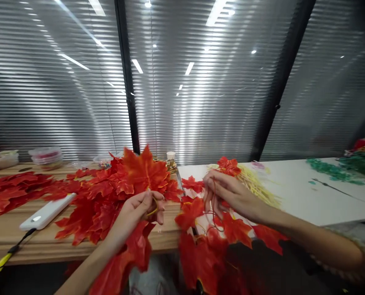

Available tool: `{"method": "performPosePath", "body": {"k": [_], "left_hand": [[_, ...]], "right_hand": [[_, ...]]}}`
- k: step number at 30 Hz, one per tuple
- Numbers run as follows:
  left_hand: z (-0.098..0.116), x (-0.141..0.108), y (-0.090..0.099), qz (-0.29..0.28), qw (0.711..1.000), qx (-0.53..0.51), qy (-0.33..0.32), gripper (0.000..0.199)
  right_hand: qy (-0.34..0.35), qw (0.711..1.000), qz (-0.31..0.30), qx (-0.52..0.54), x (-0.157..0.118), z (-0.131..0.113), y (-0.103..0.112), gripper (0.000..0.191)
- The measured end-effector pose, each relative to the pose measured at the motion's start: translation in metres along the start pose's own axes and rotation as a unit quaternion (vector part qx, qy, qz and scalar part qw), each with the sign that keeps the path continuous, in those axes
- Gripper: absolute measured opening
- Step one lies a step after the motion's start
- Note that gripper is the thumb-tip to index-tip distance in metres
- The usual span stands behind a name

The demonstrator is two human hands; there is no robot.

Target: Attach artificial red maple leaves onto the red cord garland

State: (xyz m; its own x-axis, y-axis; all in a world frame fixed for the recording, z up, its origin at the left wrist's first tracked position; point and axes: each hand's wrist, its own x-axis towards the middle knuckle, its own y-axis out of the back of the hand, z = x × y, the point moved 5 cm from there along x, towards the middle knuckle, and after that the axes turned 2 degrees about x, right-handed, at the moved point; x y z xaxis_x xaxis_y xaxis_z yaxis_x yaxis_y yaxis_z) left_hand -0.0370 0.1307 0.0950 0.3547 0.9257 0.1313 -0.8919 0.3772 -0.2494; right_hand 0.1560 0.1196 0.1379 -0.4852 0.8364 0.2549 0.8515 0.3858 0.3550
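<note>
Between the thumb and fingers of my left hand is the yellow stem of an artificial maple leaf, its orange-red blade upright above the fingertips. My right hand is closed on a thin brownish cord that loops down below the fingers. Strung leaves hang beneath it past the table edge, partly blurred. More red leaves hang under my left forearm. Behind my left hand lies a large heap of red maple leaves.
On the wooden table are a white power bank with a strap and stacked plastic tubs. A paper cup stands behind. The adjoining white table bears yellow strands and green pieces. Blinds cover the glass behind.
</note>
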Motion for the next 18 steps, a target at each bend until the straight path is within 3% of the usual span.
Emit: {"method": "performPosePath", "body": {"k": [3,8,18], "left_hand": [[-0.01,0.0,-0.007,-0.014,1.0,-0.012,0.001,0.029],[-0.015,-0.011,-0.028,0.045,0.999,-0.022,0.019,0.018],[-0.019,-0.021,-0.039,0.058,0.996,0.025,0.068,0.028]], "right_hand": [[0.017,0.997,0.0,0.073,-0.004,0.008,-0.019,0.03],[0.083,0.991,0.054,0.086,-0.009,0.007,-0.026,0.024],[0.034,0.961,0.043,0.271,-0.014,0.012,-0.035,0.02]]}}
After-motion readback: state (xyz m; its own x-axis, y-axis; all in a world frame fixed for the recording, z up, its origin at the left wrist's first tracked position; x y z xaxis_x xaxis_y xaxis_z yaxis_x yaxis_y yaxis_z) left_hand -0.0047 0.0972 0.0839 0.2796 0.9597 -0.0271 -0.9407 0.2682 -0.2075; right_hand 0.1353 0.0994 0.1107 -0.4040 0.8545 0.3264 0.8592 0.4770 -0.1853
